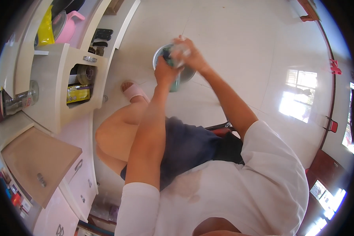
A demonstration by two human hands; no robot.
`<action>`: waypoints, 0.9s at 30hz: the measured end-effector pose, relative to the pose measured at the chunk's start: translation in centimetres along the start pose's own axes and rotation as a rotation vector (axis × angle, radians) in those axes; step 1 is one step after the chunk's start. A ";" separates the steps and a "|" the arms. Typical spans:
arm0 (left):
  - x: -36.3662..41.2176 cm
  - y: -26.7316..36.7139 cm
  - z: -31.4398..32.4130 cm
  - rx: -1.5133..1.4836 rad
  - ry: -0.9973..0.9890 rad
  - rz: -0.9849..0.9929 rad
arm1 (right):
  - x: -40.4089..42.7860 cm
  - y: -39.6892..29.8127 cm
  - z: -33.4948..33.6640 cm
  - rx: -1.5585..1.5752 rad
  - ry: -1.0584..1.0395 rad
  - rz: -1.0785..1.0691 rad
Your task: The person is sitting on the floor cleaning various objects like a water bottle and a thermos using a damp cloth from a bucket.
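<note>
My left hand [166, 73] is wrapped around a green bottle-like object [174, 85], which is dark near its upper end. My right hand [191, 56] is blurred and presses a whitish, crumpled cloth or tissue [181, 53] against the upper part of that object. Both hands are over a round metal basin [156, 56], whose near side is mostly covered by my hands and the green object. What lies inside the basin is hidden.
At the left stands a pale cabinet [50, 88] with a pink pan [67, 28], black-handled knives [103, 34] and a glass jar [32, 93]. A brown drawer or door panel [41, 162] sits below. My slippered foot [134, 90] rests on the tiled floor [239, 50].
</note>
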State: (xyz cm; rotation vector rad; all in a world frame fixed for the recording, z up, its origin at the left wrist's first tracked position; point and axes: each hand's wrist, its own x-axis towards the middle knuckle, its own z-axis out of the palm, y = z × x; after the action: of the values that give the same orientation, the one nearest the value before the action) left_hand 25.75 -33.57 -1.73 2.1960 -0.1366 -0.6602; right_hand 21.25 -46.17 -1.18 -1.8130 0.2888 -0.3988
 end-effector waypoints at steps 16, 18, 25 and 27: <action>-3.7 6.8 -2.9 -0.838 -0.413 0.177 | 2.7 3.0 0.7 0.865 -0.155 0.375; -3.4 6.8 -2.9 -0.941 -0.368 0.136 | 2.5 2.3 0.1 1.019 0.235 0.746; -1.2 4.1 -2.0 -0.819 -0.085 0.230 | 3.2 -6.7 -1.5 0.494 0.135 0.468; -0.7 3.6 -1.0 -0.745 0.058 0.338 | 2.4 -7.5 0.3 0.427 0.055 0.316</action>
State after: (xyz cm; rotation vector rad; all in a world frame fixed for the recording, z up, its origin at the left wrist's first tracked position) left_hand 26.11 -35.03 1.74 1.4272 -0.1896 -0.3693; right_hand 23.50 -44.80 6.27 -1.3141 0.4823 -0.2624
